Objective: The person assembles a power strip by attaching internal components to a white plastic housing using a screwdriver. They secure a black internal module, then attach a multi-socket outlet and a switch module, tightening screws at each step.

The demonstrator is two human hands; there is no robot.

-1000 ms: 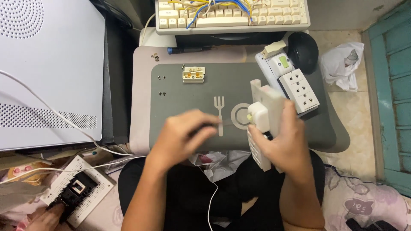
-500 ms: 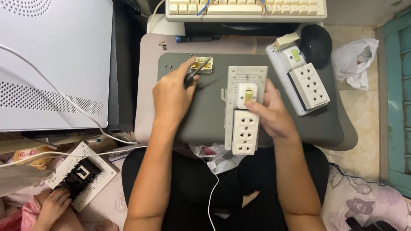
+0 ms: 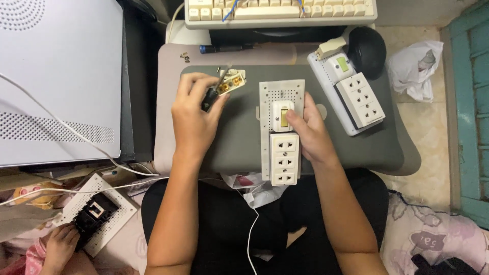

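A white socket panel (image 3: 281,133) with a switch and a triple outlet lies flat on the grey lap tray (image 3: 244,142). My right hand (image 3: 308,133) rests on its right side, fingertips on the switch block. My left hand (image 3: 195,116) grips a small black-handled screwdriver (image 3: 212,91) whose tip points at a little white part with brass contacts (image 3: 232,82) near the tray's far edge.
A second white power strip (image 3: 351,97) lies at the tray's right, beside a black mouse (image 3: 367,48). A keyboard (image 3: 280,11) sits beyond, a white computer case (image 3: 56,81) at left. Another person's hand (image 3: 61,244) holds a perforated panel (image 3: 97,214) at lower left.
The socket panel, held upright a second ago, now lies flat on the tray. My left hand has moved up-left with the screwdriver to the small brass-contact part.
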